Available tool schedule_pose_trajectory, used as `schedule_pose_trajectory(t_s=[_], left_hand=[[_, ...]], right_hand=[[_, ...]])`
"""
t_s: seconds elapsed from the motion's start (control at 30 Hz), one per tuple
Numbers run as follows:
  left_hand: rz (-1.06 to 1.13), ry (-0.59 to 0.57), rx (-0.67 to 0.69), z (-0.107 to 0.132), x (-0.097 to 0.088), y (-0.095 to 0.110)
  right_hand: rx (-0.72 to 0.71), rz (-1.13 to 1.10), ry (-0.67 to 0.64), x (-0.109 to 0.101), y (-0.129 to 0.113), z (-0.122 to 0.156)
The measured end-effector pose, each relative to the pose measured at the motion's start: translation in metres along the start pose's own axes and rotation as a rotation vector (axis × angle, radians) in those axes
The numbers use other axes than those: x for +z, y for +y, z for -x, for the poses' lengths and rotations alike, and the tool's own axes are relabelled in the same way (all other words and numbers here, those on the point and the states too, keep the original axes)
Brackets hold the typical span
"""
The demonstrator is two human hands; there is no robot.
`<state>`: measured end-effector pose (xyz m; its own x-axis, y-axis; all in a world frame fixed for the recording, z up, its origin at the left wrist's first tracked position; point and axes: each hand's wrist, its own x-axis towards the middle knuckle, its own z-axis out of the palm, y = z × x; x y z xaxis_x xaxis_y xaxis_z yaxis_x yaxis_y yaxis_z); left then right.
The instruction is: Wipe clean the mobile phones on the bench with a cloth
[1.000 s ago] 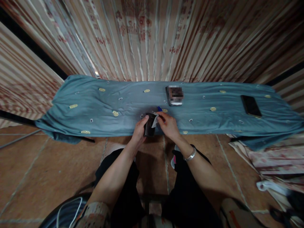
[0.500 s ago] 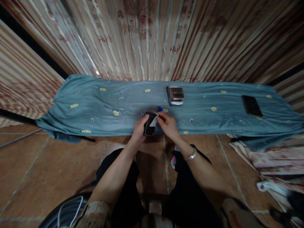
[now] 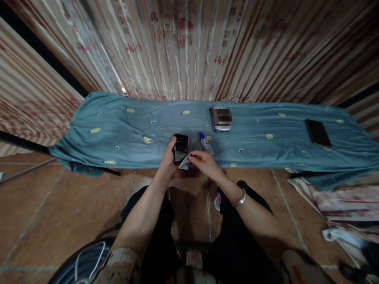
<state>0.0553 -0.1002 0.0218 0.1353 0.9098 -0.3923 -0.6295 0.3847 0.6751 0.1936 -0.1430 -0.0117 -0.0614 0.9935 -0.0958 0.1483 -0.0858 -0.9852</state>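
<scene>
My left hand (image 3: pixel 168 157) is closed around the left side of a small black device (image 3: pixel 181 148) with a glossy, reflective face, thumb along its upper edge. A thin whitish wipe (image 3: pixel 184 162) is pinched between the fingertips of my right hand (image 3: pixel 204 161) and hangs against the device's lower right corner. Just beyond that hand, a clear bottle with a blue cap (image 3: pixel 207 143) lies on the teal cloth (image 3: pixel 160 130); its near end sits close to my fingers.
Farther back lies a small dark stack (image 3: pixel 220 118), its top face blurred out. A black phone (image 3: pixel 318 133) rests at the right of the cloth-covered table. Striped curtains (image 3: pixel 171 51) hang behind, and a tiled floor (image 3: pixel 89 205) shows below the front edge.
The wipe has slid from the device's upper right down to its lower right corner. My right hand came toward me and left, uncovering the bottle. The device's face now catches a reflection.
</scene>
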Motion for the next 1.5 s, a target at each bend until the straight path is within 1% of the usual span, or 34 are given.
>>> schedule_pose_trajectory(t_s=[0.17,0.3,0.37,0.47,0.57,0.67,0.77,0.87,1.2,1.37,1.5], left_hand=[[0.075,0.020,-0.040,0.006,0.005,0.012],[0.115,0.042,-0.051,0.006,0.006,0.016],[0.138,0.066,-0.060,0.005,0.006,0.015],[0.132,0.093,-0.097,0.003,0.006,0.013],[0.124,0.101,-0.114,0.002,0.006,0.011],[0.134,0.098,-0.128,0.004,0.008,0.009],[0.126,0.080,-0.143,0.005,0.010,0.006],[0.102,0.079,-0.151,0.006,0.011,0.003],[0.047,0.074,-0.143,0.006,0.006,0.000],[0.043,0.082,-0.147,0.007,0.006,0.000],[0.042,0.079,-0.140,0.007,0.004,-0.004]], right_hand=[[-0.004,-0.024,-0.135,0.000,-0.003,0.008],[-0.053,-0.003,-0.174,-0.007,-0.007,0.010],[-0.091,0.062,-0.153,-0.012,-0.011,0.012],[-0.175,0.203,-0.056,-0.016,-0.019,0.016],[-0.332,0.413,0.022,-0.017,-0.028,0.022],[-0.532,0.594,0.042,-0.013,-0.031,0.025],[-0.629,0.739,0.060,-0.009,-0.030,0.026],[-0.657,0.833,0.074,-0.005,-0.027,0.027],[-0.761,0.997,0.077,0.002,-0.031,0.033],[-0.769,1.024,0.055,0.003,-0.030,0.033],[-0.751,0.998,0.032,0.006,-0.027,0.034]])
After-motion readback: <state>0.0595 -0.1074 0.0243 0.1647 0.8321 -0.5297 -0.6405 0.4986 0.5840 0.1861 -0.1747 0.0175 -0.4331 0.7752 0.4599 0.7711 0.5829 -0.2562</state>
